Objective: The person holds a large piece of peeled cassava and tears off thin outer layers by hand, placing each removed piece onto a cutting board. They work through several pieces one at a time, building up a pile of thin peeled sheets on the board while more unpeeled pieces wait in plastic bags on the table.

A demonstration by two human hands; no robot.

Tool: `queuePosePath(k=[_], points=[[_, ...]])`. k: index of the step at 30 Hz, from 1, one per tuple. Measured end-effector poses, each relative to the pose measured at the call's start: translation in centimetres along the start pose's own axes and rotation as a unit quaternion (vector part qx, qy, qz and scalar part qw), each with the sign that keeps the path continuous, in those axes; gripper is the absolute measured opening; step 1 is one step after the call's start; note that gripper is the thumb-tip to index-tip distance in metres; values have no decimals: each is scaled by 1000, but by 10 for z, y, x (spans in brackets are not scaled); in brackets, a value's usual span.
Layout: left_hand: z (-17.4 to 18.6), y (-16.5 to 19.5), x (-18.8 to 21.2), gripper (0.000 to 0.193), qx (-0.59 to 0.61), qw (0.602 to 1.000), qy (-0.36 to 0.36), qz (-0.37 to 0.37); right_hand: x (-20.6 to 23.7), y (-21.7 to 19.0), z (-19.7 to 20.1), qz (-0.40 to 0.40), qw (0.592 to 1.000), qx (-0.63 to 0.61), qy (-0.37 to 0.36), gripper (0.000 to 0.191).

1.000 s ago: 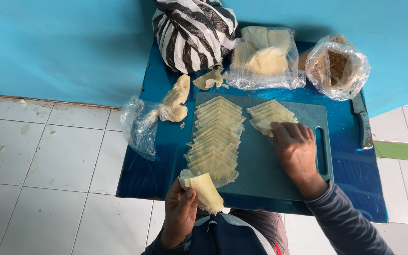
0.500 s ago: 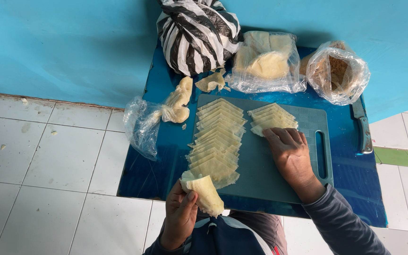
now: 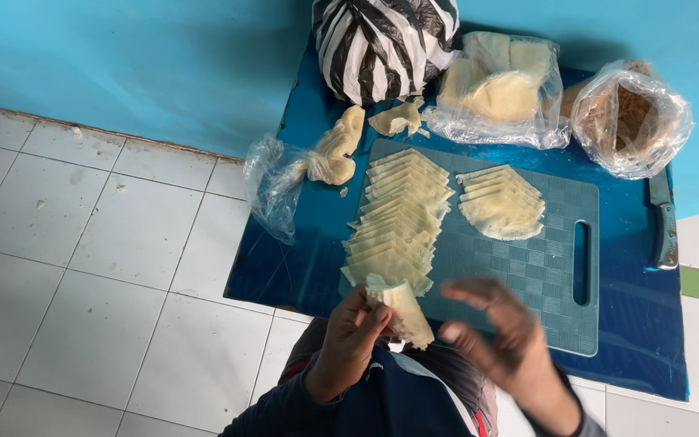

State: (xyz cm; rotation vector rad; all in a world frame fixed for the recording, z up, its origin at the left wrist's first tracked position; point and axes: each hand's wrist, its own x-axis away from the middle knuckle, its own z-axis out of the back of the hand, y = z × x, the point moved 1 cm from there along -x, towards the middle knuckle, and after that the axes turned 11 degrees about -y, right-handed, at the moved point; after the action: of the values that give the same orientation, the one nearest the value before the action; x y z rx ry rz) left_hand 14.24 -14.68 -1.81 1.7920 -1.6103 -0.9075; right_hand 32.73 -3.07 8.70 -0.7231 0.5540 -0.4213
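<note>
My left hand (image 3: 348,333) holds a pale folded dough sheet (image 3: 402,310) just off the near edge of a teal cutting board (image 3: 527,267). My right hand (image 3: 499,333) hovers blurred beside it, fingers spread and empty, a short way from the sheet. On the board lie a long overlapping row of pale dough sheets (image 3: 398,222) and a smaller stack of dough sheets (image 3: 502,204) to its right.
The board rests on a blue mat (image 3: 301,259) on white floor tiles. At the back stand a black-and-white striped bag (image 3: 382,44), a clear bag of dough (image 3: 499,89) and a clear bag of brown filling (image 3: 629,117). A knife (image 3: 665,226) lies right; a crumpled plastic bag (image 3: 273,182) left.
My right hand has left the small stack on the board and pulled back toward my left hand. The left hand still holds its folded sheet.
</note>
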Motion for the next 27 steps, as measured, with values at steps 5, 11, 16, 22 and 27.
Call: queuePosePath(k=[5, 11, 16, 22, 27], points=[[-11, -6, 3, 26, 1, 999, -34, -1, 21, -26, -43, -53, 996, -7, 72, 52], [-18, -3, 11, 25, -84, 996, -38, -3, 41, -16, -51, -148, 969, -186, 69, 29], [-23, 3, 14, 26, -114, 993, -42, -1, 49, -9, -54, -102, 955, -273, 57, 29], [-30, 7, 16, 36, -124, 990, -59, 21, 57, -10, -54, -90, 971, -215, 60, 30], [-27, 3, 18, 29, -90, 995, -51, 4, 66, 10, -54, -128, 919, -370, 38, 16]])
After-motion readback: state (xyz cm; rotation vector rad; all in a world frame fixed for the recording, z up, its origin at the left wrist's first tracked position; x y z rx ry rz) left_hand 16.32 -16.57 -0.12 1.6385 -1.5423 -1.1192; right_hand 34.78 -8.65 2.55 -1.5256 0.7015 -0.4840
